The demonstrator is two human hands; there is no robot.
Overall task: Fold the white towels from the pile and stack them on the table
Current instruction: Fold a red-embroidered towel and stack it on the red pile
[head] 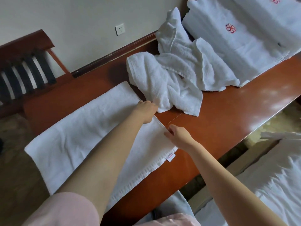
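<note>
A white towel [84,128] lies flat and lengthwise on the brown wooden table [219,115]. My left hand [147,110] grips its far right corner, next to the pile. My right hand [178,136] pinches the towel's right edge nearer to me, above a small label [170,157]. A crumpled pile of white towels [172,75] sits just beyond my left hand. Folded white towels with red emblems [241,38] are stacked at the far right of the table.
A wooden chair with a dark striped seat [24,70] stands at the left against the wall. A wall socket [120,29] is above the skirting. A bed with white sheets [276,185] lies at the lower right, close to the table's edge.
</note>
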